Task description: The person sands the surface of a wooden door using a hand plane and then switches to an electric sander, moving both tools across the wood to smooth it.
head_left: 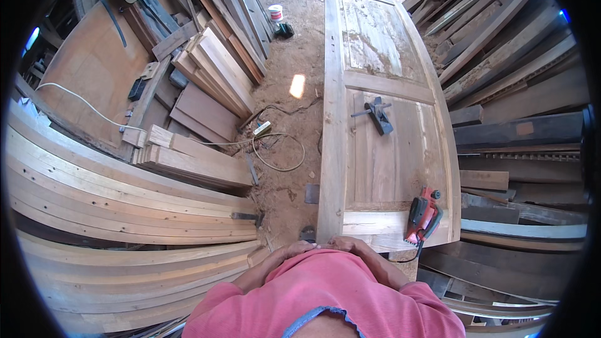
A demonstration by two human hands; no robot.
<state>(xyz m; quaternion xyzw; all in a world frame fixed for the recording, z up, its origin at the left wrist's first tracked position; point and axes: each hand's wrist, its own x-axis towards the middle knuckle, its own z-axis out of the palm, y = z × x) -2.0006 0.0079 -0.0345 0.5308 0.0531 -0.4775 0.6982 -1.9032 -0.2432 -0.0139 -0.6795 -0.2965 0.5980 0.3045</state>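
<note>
Head view: one wooden door [391, 159], ahead of the wearer, bears one hand plane [380, 119] and one red power planer [424, 216] (near right corner). Two arms bend inward, left hand [299, 248] and right hand [349, 243] close together by the door's near end; finger grip indeterminable.

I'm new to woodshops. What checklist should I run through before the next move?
1. Both hands empty: cannot tell; the left hand and right hand are partly hidden by the pink shirt.
2. Hand plane lying on the door: ok.
3. Electric planer resting on the door: ok.
4. Electric planer switched off: cannot tell.
5. Floor free of cable: not ok; a pale cable loops left of the door.
</note>
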